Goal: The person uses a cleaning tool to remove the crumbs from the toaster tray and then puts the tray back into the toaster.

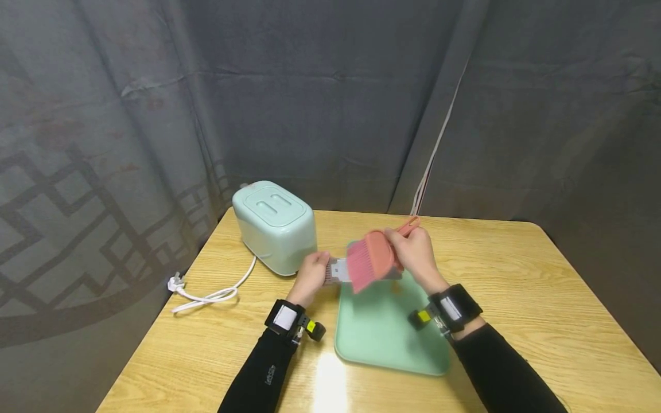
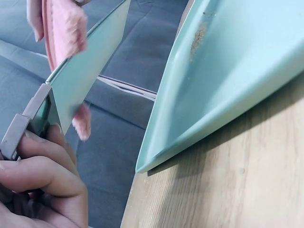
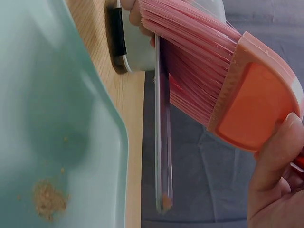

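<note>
My left hand (image 1: 308, 276) grips the grey end of a thin, flat crumb tray (image 1: 339, 271), which is held on edge in the left wrist view. My right hand (image 1: 417, 256) holds a hand brush (image 1: 381, 252) with an orange head and pink bristles. The bristles lie against the crumb tray, showing on both sides of it in the right wrist view. Below both hands, a pale green serving tray (image 1: 387, 338) rests on the table. A small heap of brown crumbs (image 3: 49, 200) lies in it. A few crumbs cling to the crumb tray's far end.
A mint-green toaster (image 1: 276, 229) with a closed lid stands at the back left of the wooden table (image 1: 516, 298). Its white cord (image 1: 219, 296) and plug (image 1: 175, 282) lie on the left side. A grey curtain (image 1: 330, 103) hangs behind the table.
</note>
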A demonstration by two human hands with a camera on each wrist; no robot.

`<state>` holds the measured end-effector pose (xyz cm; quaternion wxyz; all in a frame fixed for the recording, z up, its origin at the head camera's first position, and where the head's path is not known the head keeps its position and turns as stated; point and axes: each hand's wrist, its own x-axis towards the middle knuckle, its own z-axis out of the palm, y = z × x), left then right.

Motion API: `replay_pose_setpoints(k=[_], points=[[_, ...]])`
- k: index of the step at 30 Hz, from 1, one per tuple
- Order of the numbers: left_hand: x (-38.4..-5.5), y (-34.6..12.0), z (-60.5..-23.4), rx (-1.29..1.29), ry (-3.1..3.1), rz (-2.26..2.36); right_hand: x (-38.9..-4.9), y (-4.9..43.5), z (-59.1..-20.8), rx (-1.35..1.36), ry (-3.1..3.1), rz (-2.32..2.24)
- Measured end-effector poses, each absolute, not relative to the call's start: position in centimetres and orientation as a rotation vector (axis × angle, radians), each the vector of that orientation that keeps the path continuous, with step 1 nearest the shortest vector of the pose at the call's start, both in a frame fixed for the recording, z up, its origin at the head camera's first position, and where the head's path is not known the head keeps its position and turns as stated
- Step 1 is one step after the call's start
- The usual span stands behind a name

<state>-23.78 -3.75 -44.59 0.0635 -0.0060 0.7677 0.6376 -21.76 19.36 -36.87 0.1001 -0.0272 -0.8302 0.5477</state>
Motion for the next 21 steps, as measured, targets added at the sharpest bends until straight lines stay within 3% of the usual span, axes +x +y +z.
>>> replay_pose_setpoints(k=[21], points=[[-23.9,-4.6,-44.8,-0.049,2.297,1.928,-21.0,24.0,-36.9,-0.166,-2.387,1.554]])
